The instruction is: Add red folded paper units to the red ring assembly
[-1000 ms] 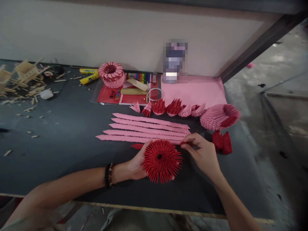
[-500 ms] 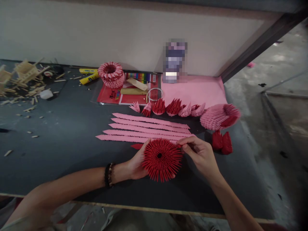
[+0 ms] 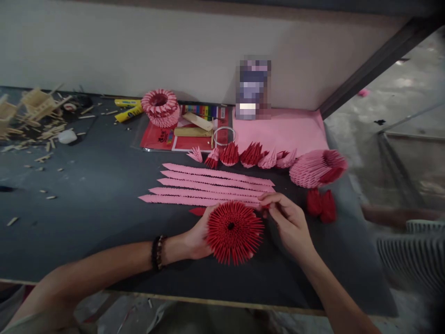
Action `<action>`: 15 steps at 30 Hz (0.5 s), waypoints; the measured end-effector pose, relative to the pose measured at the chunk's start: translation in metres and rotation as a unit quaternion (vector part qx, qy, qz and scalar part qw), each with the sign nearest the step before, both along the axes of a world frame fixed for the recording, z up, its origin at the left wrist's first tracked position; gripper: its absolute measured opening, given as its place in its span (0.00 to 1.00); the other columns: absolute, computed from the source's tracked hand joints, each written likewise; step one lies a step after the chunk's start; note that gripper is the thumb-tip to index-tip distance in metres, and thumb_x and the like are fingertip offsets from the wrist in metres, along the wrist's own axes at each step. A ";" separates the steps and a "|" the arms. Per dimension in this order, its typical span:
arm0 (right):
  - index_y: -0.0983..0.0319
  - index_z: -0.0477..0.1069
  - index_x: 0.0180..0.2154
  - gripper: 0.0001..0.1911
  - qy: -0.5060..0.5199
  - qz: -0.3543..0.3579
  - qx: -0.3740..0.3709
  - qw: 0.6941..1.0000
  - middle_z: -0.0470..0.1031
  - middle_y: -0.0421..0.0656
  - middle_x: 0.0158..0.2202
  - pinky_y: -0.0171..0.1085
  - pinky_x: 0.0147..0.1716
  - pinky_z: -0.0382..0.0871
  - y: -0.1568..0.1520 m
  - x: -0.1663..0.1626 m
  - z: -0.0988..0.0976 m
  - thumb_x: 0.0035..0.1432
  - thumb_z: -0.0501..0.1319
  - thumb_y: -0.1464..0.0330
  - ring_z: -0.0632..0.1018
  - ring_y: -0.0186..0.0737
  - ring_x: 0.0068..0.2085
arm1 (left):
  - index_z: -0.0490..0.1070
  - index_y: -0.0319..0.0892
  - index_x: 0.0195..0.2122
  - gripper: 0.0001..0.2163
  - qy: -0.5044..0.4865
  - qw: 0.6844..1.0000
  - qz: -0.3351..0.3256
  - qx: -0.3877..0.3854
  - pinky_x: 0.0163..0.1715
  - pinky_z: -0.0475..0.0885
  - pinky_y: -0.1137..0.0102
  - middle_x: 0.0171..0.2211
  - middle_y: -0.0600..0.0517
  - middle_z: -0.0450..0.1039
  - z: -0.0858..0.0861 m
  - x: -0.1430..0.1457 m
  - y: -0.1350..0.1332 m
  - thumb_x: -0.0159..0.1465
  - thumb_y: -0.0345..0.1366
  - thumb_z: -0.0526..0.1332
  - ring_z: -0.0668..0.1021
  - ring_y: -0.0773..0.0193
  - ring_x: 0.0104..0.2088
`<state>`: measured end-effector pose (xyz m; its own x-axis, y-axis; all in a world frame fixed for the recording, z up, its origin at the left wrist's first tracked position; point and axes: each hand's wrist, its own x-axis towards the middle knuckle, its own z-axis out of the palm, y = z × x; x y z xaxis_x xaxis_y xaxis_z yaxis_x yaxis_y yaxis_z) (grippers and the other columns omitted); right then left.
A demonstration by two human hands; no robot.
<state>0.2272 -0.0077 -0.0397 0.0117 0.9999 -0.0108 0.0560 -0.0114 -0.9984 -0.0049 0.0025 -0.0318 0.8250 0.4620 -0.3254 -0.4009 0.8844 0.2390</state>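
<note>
A round red piece of folded-paper origami (image 3: 235, 236), with pointed spikes spreading from a small dark centre hole, rests in my left hand (image 3: 200, 237), whose fingers go behind it. My right hand (image 3: 290, 222) pinches a small red folded-paper piece (image 3: 265, 206) just off the disc's upper right edge. Several long pink folded-paper strips (image 3: 208, 181) lie side by side behind the disc. A red pointed paper tip (image 3: 197, 211) shows beside my left hand.
Small pink and red paper clusters (image 3: 229, 155) line the back, with a pink paper bowl (image 3: 314, 169) and red bundles (image 3: 327, 206) at right. A pink-red ring (image 3: 160, 109), yellow glue tubes (image 3: 128, 111) and wooden scraps (image 3: 41, 111) lie left. A person's striped sleeve (image 3: 410, 255) shows at right.
My right hand has shifted slightly right and away from the disc with the small red piece. A person in striped clothing has come into view at the right.
</note>
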 end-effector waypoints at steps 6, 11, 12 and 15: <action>0.59 0.81 0.40 0.12 0.024 -0.014 -0.017 0.999 0.76 0.46 0.48 0.37 0.35 0.70 -0.001 0.000 -0.003 0.70 0.61 0.62 0.75 0.36 0.37 | 0.74 0.43 0.60 0.27 0.016 0.999 0.030 0.001 0.60 0.71 0.51 0.52 0.41 0.80 -0.003 0.001 -0.002 0.72 0.54 0.48 0.78 0.48 0.58; 0.58 0.78 0.39 0.08 0.014 -0.022 -0.009 1.000 0.76 0.44 0.45 0.35 0.41 0.68 -0.002 -0.001 -0.002 0.69 0.63 0.62 0.76 0.38 0.43 | 0.71 0.46 0.63 0.28 -0.006 0.994 0.096 0.049 0.61 0.71 0.53 0.55 0.43 0.79 -0.019 -0.001 -0.006 0.71 0.57 0.52 0.78 0.50 0.58; 0.58 0.78 0.41 0.06 0.003 -0.025 -0.010 1.000 0.76 0.43 0.45 0.35 0.44 0.68 -0.002 -0.001 -0.002 0.68 0.64 0.63 0.76 0.38 0.44 | 0.71 0.45 0.64 0.30 -0.025 0.995 0.077 0.055 0.61 0.71 0.53 0.56 0.43 0.78 -0.020 -0.002 -0.007 0.69 0.60 0.55 0.78 0.49 0.59; 0.57 0.78 0.46 0.08 -0.025 -0.026 -0.021 0.999 0.77 0.43 0.43 0.37 0.47 0.69 -0.003 0.000 -0.002 0.69 0.63 0.62 0.78 0.39 0.43 | 0.69 0.46 0.65 0.31 0.002 0.997 0.070 0.026 0.63 0.69 0.54 0.57 0.42 0.78 -0.017 -0.003 -0.008 0.70 0.60 0.51 0.77 0.49 0.60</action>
<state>0.2269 -0.0109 -0.0413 0.0644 0.9966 -0.0507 0.1040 -0.0572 -0.9929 -0.0077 -0.0057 -0.0487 0.7504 0.5885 -0.3010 -0.5180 0.8064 0.2852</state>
